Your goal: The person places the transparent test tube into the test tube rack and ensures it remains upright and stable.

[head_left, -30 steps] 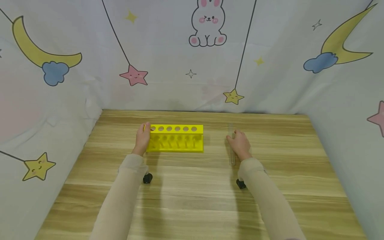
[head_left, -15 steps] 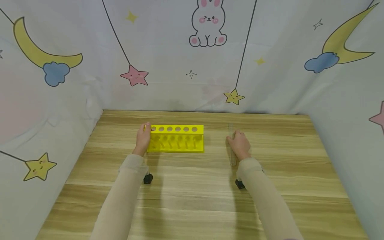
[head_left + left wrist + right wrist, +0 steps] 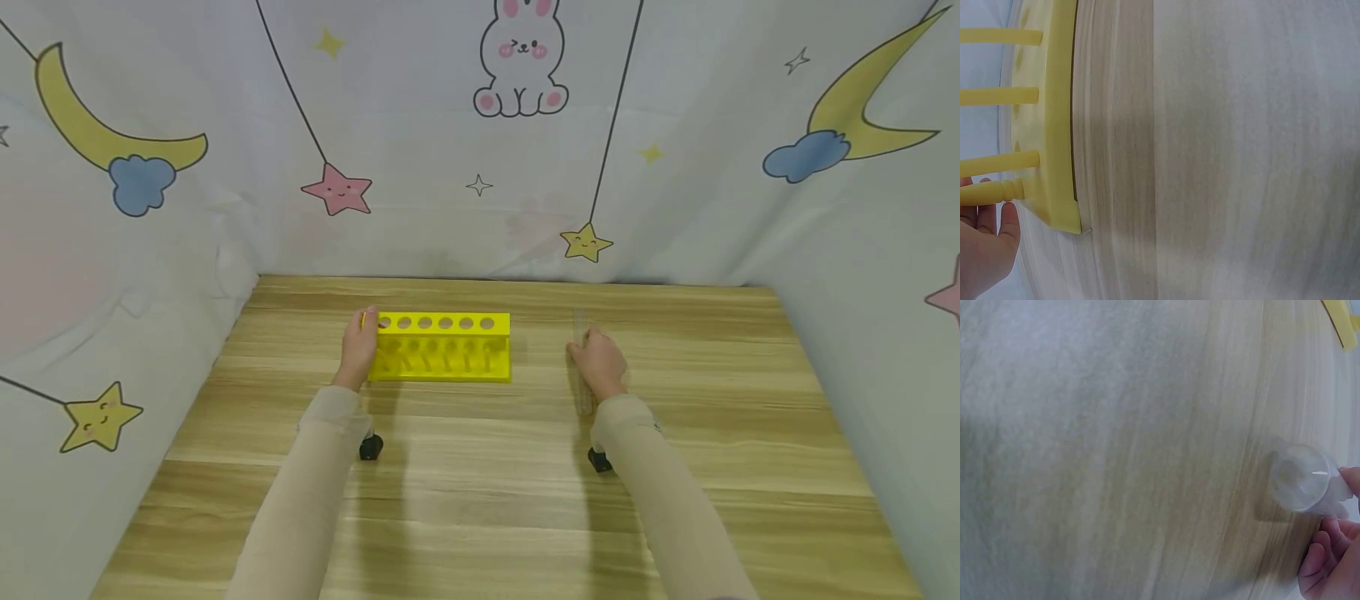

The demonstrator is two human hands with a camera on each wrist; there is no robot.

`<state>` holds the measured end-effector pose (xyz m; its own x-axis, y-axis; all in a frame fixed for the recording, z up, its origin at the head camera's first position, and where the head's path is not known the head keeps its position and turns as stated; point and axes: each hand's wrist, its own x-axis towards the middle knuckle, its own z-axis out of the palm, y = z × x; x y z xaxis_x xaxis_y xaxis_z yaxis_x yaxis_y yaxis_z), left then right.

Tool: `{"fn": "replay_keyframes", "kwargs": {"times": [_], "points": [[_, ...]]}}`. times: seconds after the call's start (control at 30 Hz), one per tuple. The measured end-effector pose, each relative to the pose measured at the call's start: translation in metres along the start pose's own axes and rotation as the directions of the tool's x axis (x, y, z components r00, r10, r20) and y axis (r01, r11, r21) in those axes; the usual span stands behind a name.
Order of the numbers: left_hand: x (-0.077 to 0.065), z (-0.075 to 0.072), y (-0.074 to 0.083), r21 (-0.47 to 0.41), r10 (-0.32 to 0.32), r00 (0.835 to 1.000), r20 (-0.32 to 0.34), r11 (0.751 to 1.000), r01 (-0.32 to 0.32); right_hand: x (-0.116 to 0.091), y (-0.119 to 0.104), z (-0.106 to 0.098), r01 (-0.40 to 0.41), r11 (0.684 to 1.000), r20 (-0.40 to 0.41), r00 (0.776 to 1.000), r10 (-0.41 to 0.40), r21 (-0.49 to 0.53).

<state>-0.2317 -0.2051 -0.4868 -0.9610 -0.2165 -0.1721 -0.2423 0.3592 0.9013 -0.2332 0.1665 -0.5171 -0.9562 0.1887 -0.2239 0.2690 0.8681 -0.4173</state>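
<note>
Right hand: the right hand [image 3: 600,360] pinches a clear tube between thumb and fingers, near the tube's middle; a loose pinch on so smooth and round a wall would probably let it slip or roll.
Clear tube: the clear tube [image 3: 1300,478] lies right of centre, nearer the far edge of the surface, its length running from far edge toward near edge. Whether it touches the wood or is slightly raised cannot be told. Its faint outline invites misjudging where its ends are, so one could knock the wood.
Left hand: the left hand [image 3: 358,350] grips the left end of a yellow rack, fingers about the end post [image 3: 988,194]; held at one end only, the rack may swivel if pulled or pushed.
Yellow rack: the yellow rack [image 3: 456,325] stands upright left of centre, toward the far edge, its row of six holes uppermost, apart from the tube. A tube brought in tilted could catch on a hole's rim and shove the rack.
Surface: the wooden table [image 3: 480,475] appears smooth, which would favour rolling; its far edge meets a printed curtain [image 3: 420,125].
</note>
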Motion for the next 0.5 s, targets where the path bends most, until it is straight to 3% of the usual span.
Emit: {"fn": "replay_keyframes", "kwargs": {"times": [0.5], "points": [[-0.0022, -0.0004, 0.0018, 0.010, 0.009, 1.000, -0.002, 1.000, -0.009, -0.0026, -0.0021, -0.0044, 0.009, 0.996, 0.001, 1.000, -0.009, 0.088]]}}
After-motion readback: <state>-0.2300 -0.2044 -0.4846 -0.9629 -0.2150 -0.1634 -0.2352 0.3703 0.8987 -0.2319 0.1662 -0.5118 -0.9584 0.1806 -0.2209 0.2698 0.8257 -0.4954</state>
